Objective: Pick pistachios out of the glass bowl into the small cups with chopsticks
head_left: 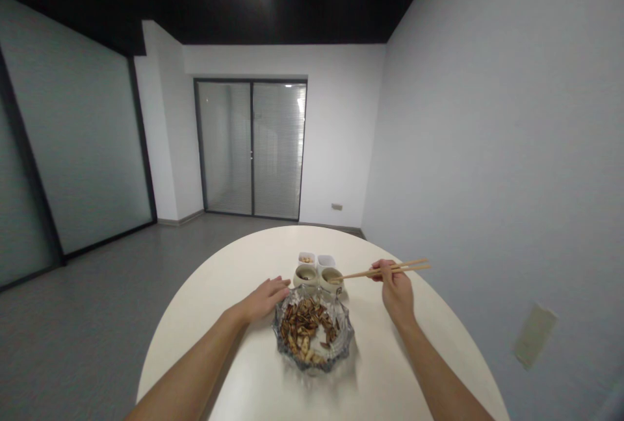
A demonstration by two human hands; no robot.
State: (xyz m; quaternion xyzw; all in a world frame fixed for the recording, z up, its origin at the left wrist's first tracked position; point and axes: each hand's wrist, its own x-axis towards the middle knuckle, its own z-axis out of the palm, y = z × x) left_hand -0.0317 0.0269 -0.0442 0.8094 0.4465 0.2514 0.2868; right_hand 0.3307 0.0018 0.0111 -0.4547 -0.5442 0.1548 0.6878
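Observation:
My right hand [394, 286] grips a pair of wooden chopsticks [361, 274]. Their tips reach into the right one of two small round cups [332, 286]. My left hand [267, 299] holds nothing; its fingers are stretched out beside the glass bowl and near the left round cup [305, 275], which has something dark inside. Nearest to me stands a clear glass bowl [349, 333] with a scalloped rim, holding brown, striped seed-like pieces and some paler, peanut-like ones. What lies at the chopstick tips is too small to make out.
Behind the round cups are two small white square dishes; the left dish [307, 256] contains pale bits, and the right dish [326, 261] stands beside it. All stand on a round white table [219, 278]. A white wall [487, 148] rises on the right.

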